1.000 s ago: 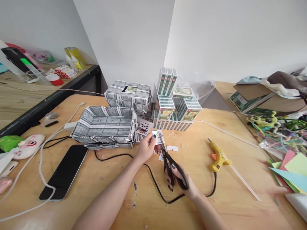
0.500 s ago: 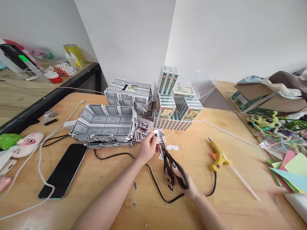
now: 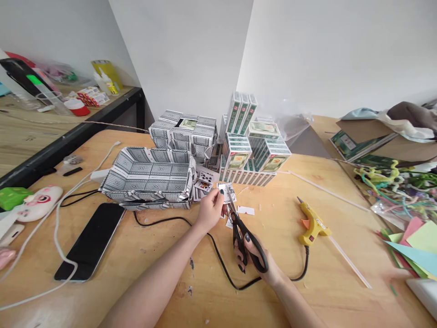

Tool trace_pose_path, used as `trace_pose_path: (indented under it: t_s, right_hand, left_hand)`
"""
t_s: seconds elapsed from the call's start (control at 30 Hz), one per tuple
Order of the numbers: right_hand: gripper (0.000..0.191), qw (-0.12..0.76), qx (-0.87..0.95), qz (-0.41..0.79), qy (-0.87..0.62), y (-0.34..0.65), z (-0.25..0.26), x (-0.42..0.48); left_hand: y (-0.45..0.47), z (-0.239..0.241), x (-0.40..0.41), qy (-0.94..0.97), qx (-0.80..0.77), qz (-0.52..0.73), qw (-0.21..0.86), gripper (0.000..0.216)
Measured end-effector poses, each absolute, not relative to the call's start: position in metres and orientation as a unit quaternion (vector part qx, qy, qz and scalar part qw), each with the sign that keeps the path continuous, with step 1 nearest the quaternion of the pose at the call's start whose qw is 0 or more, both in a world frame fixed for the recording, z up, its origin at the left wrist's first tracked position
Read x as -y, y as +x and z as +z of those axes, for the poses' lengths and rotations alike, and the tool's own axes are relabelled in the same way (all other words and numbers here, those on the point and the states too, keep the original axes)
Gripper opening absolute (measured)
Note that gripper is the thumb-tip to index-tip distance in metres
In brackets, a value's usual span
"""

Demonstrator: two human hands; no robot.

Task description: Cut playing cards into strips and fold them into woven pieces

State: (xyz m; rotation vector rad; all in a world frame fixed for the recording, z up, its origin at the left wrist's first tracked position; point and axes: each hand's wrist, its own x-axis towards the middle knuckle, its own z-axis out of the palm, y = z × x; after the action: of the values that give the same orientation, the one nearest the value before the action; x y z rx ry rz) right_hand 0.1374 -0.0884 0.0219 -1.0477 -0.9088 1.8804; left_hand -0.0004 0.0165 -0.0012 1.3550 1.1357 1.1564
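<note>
Between the thumb and fingers of my left hand is a small white piece of playing card. My right hand grips black-handled scissors, whose blades reach up beside the left fingertips and that piece. Under and around the blades lie loose playing cards, and a cut card strip rests just to their right. Left of my hands stands an open box built of grey-backed cards. Behind it is a second, closed card-built block.
Stacked card packs stand at the back. A yellow glue gun lies on the right, its black cord crossing in front of my hands. A phone and white cable are at left; coloured paper sits at the right edge.
Both hands stay nearly in place, with the card piece and scissors still held. The view has shifted very slightly.
</note>
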Motion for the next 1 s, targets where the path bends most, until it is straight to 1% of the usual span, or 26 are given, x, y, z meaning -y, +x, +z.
trace_pose_path:
  t_s: [0.33,0.7,1.0]
  right_hand:
    - [0.035,0.388,0.371,0.738,-0.408,0.138,0.0219,0.0884]
    - [0.035,0.39,0.339,0.76,-0.395,0.14,0.0147,0.0888]
    - [0.041,0.38,0.353,0.742,-0.425,0.1382,0.0219,0.089]
  left_hand:
    - [-0.001,-0.0007,-0.0136,0.566,-0.488,0.474,0.466,0.024]
    - [0.0007,0.0013,-0.0133,0.56,-0.483,0.472,0.48,0.025]
    - [0.0016,0.0035,-0.0119,0.57,-0.475,0.471,0.477,0.024]
